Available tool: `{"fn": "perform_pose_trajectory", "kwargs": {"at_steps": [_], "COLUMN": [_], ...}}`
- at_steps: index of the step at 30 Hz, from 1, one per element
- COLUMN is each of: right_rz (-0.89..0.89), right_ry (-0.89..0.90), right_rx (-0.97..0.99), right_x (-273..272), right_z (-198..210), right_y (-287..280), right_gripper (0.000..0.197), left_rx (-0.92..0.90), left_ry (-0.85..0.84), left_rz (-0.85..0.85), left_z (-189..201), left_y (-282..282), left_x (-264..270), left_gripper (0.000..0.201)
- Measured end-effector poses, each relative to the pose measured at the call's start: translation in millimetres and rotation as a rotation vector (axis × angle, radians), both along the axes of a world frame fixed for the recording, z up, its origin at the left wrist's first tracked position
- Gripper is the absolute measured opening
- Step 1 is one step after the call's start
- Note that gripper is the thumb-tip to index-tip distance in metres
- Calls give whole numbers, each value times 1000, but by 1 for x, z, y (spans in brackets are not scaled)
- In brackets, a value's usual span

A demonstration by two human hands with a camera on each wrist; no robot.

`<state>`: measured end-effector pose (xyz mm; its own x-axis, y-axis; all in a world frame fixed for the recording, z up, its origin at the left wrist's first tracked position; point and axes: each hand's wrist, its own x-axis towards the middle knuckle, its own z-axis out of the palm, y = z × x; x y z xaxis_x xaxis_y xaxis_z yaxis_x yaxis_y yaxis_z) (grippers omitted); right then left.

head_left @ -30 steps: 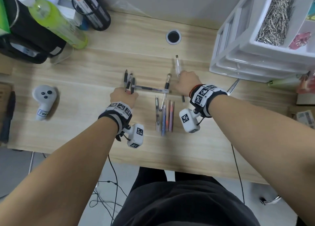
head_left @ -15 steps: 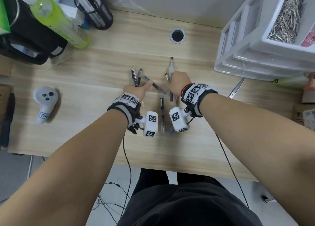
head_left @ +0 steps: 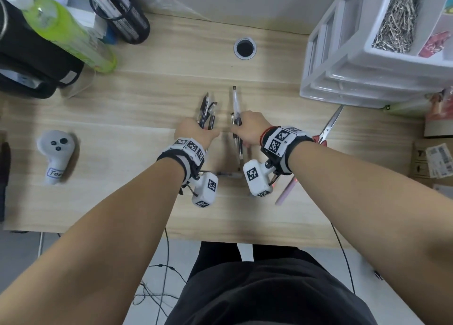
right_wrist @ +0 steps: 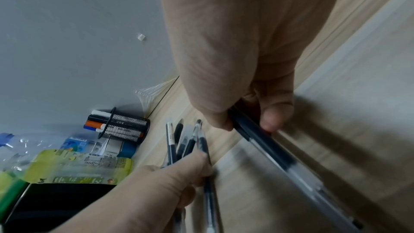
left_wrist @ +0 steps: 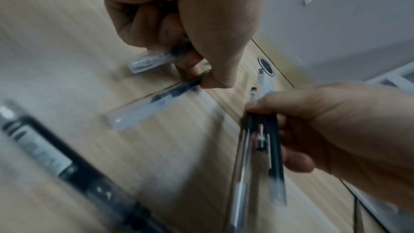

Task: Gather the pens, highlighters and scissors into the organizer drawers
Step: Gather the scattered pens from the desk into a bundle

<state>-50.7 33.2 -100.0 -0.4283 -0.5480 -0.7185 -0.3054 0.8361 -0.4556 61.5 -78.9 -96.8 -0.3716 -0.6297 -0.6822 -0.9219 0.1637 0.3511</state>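
Two hands are working side by side over the middle of the desk (head_left: 147,103), and both are full. Nearest to me, a pen (head_left: 229,175) is lying crosswise between my two wrist cameras, and a pink highlighter (head_left: 285,194) is lying tilted just right of the right wrist camera. My left hand (head_left: 193,132) is gripping a bunch of dark pens (head_left: 207,112), fingers and thumb curled round them, their ends fanning out away from me; in the right wrist view I am counting about four of them, though blur is making the count uncertain. My right hand (head_left: 248,128) is curling round its own pens (head_left: 236,103), one clear barrel sticking out far ahead of the knuckles and dark barrels trailing back toward me under the palm. In the left wrist view the thumbs of the two hands are sitting close together without touching. Scissors (head_left: 329,124) are lying on the desk to the right of my right wrist, blades pointing toward the white organizer (head_left: 343,79) standing at the far right; I cannot tell whether its drawers are pulled out. Far left, a grey controller (head_left: 55,155) is resting on the desk, and beyond it a green bottle (head_left: 66,32) and a black mesh pen cup (head_left: 127,18) are lying near the wall.
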Motion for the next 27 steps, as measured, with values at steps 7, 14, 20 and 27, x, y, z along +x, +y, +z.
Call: {"fn": "perform_pose_trajectory", "kwargs": {"at_steps": [7, 14, 20, 27], "right_rz": [111, 603, 415, 91], "right_ry": [-62, 34, 95, 51], "right_rx": [-55, 90, 88, -89], "right_x": [16, 70, 64, 21], "right_z": [14, 11, 19, 56], "right_y": [9, 22, 28, 48], "right_gripper": [23, 36, 15, 26], "left_rx": [60, 27, 209, 600], "left_ry": [0, -23, 97, 335], "left_rz": [109, 139, 300, 430], "left_z": [16, 12, 5, 21], "left_y": [-11, -16, -8, 45], "left_x": [23, 49, 55, 7], "left_gripper": [57, 38, 37, 31]}}
